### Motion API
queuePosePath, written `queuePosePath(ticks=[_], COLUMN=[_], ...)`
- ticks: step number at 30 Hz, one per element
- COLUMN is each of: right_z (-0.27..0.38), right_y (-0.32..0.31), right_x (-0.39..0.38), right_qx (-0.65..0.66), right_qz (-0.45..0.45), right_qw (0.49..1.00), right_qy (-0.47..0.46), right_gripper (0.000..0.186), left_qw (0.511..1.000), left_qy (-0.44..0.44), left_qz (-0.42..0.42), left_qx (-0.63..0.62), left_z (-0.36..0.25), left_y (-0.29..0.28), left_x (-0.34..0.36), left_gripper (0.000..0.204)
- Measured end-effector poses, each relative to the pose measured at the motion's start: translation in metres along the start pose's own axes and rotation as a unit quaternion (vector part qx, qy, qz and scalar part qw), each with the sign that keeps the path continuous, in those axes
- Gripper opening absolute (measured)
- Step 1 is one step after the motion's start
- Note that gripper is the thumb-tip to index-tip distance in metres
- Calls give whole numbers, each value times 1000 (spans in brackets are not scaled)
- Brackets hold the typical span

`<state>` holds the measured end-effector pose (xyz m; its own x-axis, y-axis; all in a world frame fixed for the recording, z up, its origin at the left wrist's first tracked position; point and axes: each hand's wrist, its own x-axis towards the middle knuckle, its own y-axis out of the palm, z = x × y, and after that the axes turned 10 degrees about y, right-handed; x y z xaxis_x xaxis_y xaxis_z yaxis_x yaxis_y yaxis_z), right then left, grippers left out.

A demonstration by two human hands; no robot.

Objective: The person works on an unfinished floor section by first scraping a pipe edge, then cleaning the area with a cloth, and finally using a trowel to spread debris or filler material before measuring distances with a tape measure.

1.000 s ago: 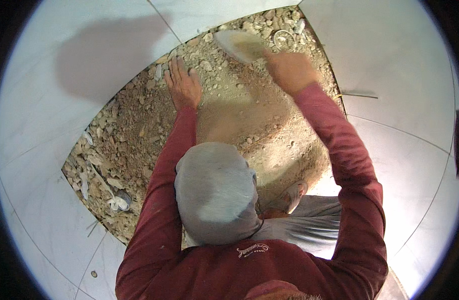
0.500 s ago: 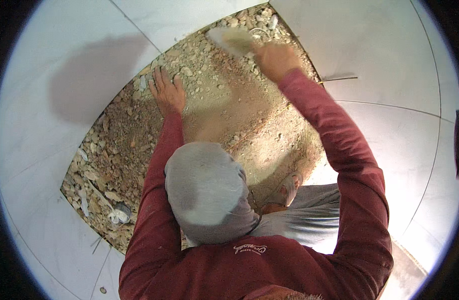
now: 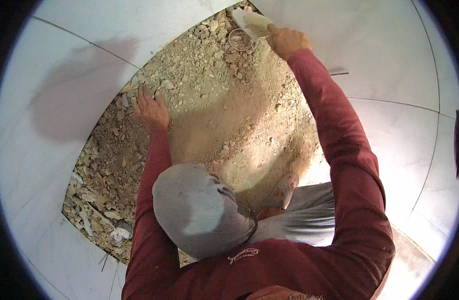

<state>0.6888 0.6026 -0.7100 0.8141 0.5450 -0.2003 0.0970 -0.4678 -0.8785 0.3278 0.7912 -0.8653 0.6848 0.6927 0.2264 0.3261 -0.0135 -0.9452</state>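
Note:
My right hand (image 3: 289,42) is closed round the handle of a trowel (image 3: 252,23). The trowel's pale, dusty blade points left and lies over the rubble at the far corner of the dirt patch, beside the tile edge. Just below the blade, a round ring-like rim (image 3: 240,40) shows in the soil. My left hand (image 3: 152,109) rests palm down on the stony dirt (image 3: 204,90) near the left tile edge, fingers spread, holding nothing. The trowel's handle is mostly hidden by my fingers.
Large pale floor tiles (image 3: 389,55) surround the patch on its sides. My bent knee (image 3: 189,205) and sandalled foot (image 3: 285,189) are on the dirt. Larger stones and white scraps (image 3: 120,233) lie at the lower left. A thin dark strip (image 3: 339,73) rests on the right tiles.
The trowel and my right hand have moved farther away, toward the far corner, uncovering the ring-like rim. My left hand sits slightly more left and nearer in the picture, still spread on the dirt.

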Motion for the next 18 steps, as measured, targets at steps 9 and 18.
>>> queuePosePath(ticks=[9, 18], right_z=[-10, 9], right_y=[7, 28], right_x=[30, 25], right_qx=[58, 287], right_qz=[-61, 194], right_qw=[996, 937], right_qy=[32, 40], right_gripper=[39, 44], left_qw=[999, 990], left_qy=[20, 134], left_qz=[25, -27], left_qx=[5, 38], left_z=[0, 33], left_y=[-2, 40], left_x=[3, -12], left_gripper=[56, 51])
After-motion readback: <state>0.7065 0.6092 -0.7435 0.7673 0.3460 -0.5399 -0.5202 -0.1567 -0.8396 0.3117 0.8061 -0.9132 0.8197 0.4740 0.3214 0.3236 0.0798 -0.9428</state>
